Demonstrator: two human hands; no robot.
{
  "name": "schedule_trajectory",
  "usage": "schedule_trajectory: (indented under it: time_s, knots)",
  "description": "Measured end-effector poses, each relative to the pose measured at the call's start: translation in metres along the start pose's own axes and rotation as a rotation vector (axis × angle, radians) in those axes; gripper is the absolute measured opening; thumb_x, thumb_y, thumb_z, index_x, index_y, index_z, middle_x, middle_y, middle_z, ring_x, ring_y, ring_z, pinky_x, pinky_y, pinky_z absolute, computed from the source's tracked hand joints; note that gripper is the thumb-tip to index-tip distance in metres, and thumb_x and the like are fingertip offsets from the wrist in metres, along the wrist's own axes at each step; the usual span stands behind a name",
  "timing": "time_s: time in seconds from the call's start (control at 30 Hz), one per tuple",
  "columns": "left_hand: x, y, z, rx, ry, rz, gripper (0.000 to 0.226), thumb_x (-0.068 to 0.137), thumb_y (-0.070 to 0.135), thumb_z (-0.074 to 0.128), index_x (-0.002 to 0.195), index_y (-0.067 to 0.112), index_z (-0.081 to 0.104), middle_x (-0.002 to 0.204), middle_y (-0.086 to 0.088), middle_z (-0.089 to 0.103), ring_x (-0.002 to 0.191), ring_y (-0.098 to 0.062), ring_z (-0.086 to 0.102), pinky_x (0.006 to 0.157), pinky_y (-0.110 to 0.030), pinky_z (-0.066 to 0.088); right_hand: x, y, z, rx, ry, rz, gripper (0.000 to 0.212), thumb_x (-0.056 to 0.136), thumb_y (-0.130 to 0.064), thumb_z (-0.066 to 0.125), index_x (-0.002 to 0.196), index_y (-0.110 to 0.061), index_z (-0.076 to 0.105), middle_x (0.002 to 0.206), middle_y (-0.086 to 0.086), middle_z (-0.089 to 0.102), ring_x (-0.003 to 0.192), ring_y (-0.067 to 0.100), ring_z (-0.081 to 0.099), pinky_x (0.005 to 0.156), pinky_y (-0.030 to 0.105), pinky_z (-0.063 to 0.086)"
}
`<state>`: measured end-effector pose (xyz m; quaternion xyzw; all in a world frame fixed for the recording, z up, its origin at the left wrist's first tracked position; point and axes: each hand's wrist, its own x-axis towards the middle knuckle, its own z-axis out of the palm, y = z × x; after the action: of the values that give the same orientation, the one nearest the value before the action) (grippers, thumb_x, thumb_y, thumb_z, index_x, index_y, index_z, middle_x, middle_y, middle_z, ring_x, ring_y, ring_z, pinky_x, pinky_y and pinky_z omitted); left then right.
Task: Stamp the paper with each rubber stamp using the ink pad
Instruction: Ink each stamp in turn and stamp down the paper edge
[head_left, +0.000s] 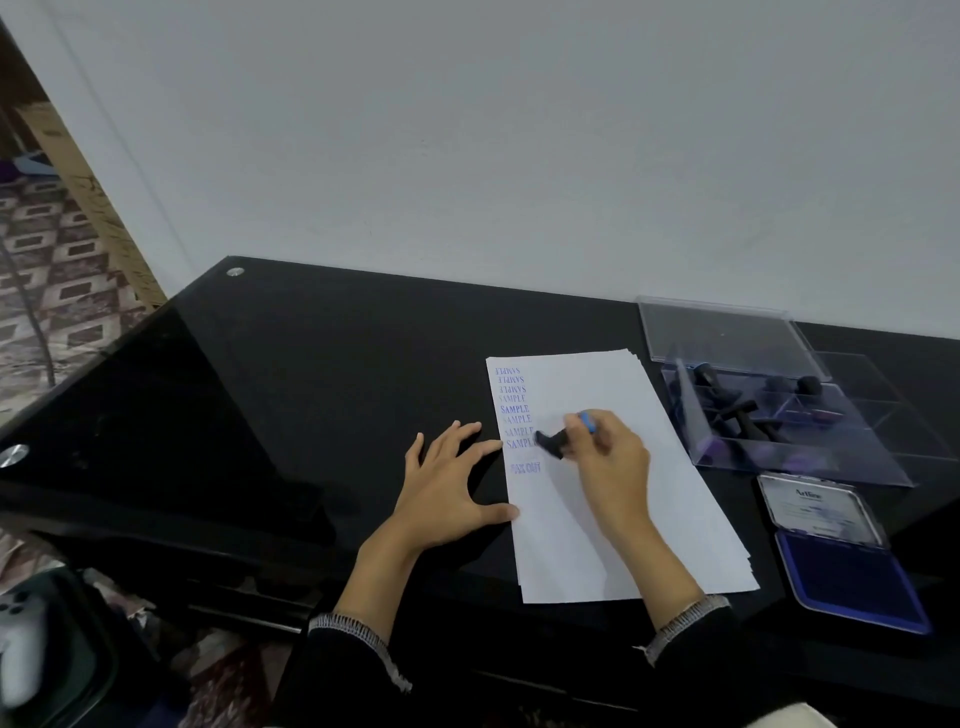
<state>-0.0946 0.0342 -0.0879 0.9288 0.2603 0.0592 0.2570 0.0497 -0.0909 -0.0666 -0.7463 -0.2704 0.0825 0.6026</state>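
Note:
A stack of white paper (613, 499) lies on the black glass table (291, 395), with a column of blue "SAMPLE" prints and one "FAX OUT" print down its left side. My right hand (608, 452) grips a black rubber stamp (551, 443) with a blue top, tilted just above the paper beside the lowest "SAMPLE" print. My left hand (451, 483) lies flat with spread fingers, thumb and fingertips touching the paper's left edge. The blue ink pad (852, 577) sits open at the right, its lid up.
A clear plastic box (769, 410) with several black stamps in compartments stands behind the ink pad, lid open against the wall. The table's left edge drops to a patterned floor. A white device (18, 649) sits at the bottom left.

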Motion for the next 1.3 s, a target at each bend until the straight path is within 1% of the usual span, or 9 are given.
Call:
schedule_trajectory:
  time_s: [0.1, 0.27, 0.57, 0.7, 0.9, 1.0, 1.13, 1.23, 1.3]
  knots:
    - [0.001, -0.001, 0.001, -0.001, 0.010, 0.009, 0.096, 0.055, 0.085, 0.039, 0.142, 0.044, 0.033, 0.158, 0.011, 0.015, 0.146, -0.007, -0.003, 0.113, -0.039, -0.017, 0.006, -0.006, -0.019, 0.316, 0.238, 0.182, 0.016, 0.094, -0.022, 0.057, 0.081, -0.015, 0.063, 0.079, 0.006, 0.068, 0.073, 0.019, 0.069, 0.074, 0.030, 0.057]
    - [0.001, -0.002, 0.002, 0.010, 0.020, 0.010, 0.097, 0.055, 0.085, 0.038, 0.142, 0.043, 0.033, 0.158, 0.011, 0.015, 0.147, -0.007, -0.003, 0.113, -0.038, -0.017, -0.005, -0.001, -0.030, 0.559, 0.301, 0.338, 0.017, 0.095, -0.020, 0.057, 0.085, -0.007, 0.063, 0.079, 0.010, 0.066, 0.065, 0.017, 0.066, 0.069, 0.025, 0.058]
    - [0.004, -0.004, 0.005, 0.029, 0.024, 0.007, 0.096, 0.057, 0.085, 0.037, 0.143, 0.045, 0.032, 0.158, 0.012, 0.014, 0.146, -0.007, -0.006, 0.113, -0.038, -0.017, -0.018, 0.014, -0.026, 0.438, 0.247, 0.213, 0.018, 0.095, -0.020, 0.055, 0.094, -0.004, 0.064, 0.081, 0.004, 0.066, 0.069, 0.019, 0.066, 0.077, 0.034, 0.057]
    - [0.005, -0.004, 0.006, 0.051, 0.024, 0.002, 0.096, 0.057, 0.087, 0.037, 0.143, 0.045, 0.032, 0.158, 0.012, 0.014, 0.146, -0.007, -0.005, 0.113, -0.038, -0.017, -0.019, 0.018, -0.025, 0.371, 0.237, 0.174, 0.015, 0.095, -0.023, 0.056, 0.090, -0.011, 0.064, 0.078, -0.002, 0.068, 0.069, 0.017, 0.068, 0.079, 0.037, 0.055]
    - [0.003, 0.000, 0.002, 0.056, 0.016, -0.001, 0.097, 0.057, 0.086, 0.037, 0.143, 0.044, 0.032, 0.158, 0.012, 0.014, 0.147, -0.008, -0.006, 0.115, -0.041, -0.015, -0.021, 0.016, -0.025, 0.297, 0.250, 0.119, 0.015, 0.094, -0.023, 0.057, 0.093, -0.009, 0.062, 0.089, 0.006, 0.071, 0.078, 0.014, 0.070, 0.073, 0.017, 0.052]
    - [0.001, 0.005, -0.004, 0.025, -0.044, -0.025, 0.098, 0.056, 0.085, 0.042, 0.144, 0.042, 0.030, 0.159, 0.010, 0.012, 0.147, -0.011, -0.008, 0.115, -0.043, -0.014, -0.024, 0.009, -0.023, 0.290, 0.283, 0.097, 0.007, 0.089, -0.014, 0.064, 0.092, -0.009, 0.062, 0.093, 0.003, 0.069, 0.081, 0.005, 0.067, 0.073, 0.015, 0.051]
    - [0.004, 0.022, -0.017, -0.017, -0.172, -0.139, 0.083, 0.077, 0.054, 0.069, 0.145, 0.036, 0.027, 0.160, 0.007, 0.008, 0.147, -0.021, -0.014, 0.115, -0.050, -0.013, -0.026, -0.001, -0.027, 0.266, 0.293, 0.045, 0.016, 0.084, -0.007, 0.070, 0.098, -0.009, 0.063, 0.094, -0.003, 0.066, 0.086, 0.004, 0.067, 0.074, 0.011, 0.051]
    - [0.007, 0.046, -0.021, -0.018, -0.193, -0.215, 0.083, 0.080, 0.025, 0.069, 0.148, 0.029, 0.022, 0.159, 0.002, 0.010, 0.146, -0.026, -0.016, 0.114, -0.054, -0.013, -0.019, -0.014, -0.047, 0.314, 0.358, 0.042, 0.021, 0.082, -0.005, 0.071, 0.101, -0.009, 0.063, 0.091, -0.003, 0.066, 0.080, 0.001, 0.067, 0.067, 0.010, 0.050]
    - [0.008, 0.065, -0.014, -0.005, -0.106, -0.173, 0.077, 0.082, 0.011, 0.062, 0.147, 0.029, 0.025, 0.156, 0.003, 0.016, 0.147, -0.025, -0.012, 0.114, -0.054, -0.012, -0.011, -0.020, -0.070, 0.324, 0.440, 0.019, 0.022, 0.082, -0.003, 0.071, 0.100, -0.008, 0.061, 0.091, 0.000, 0.065, 0.078, 0.001, 0.066, 0.066, 0.011, 0.049]
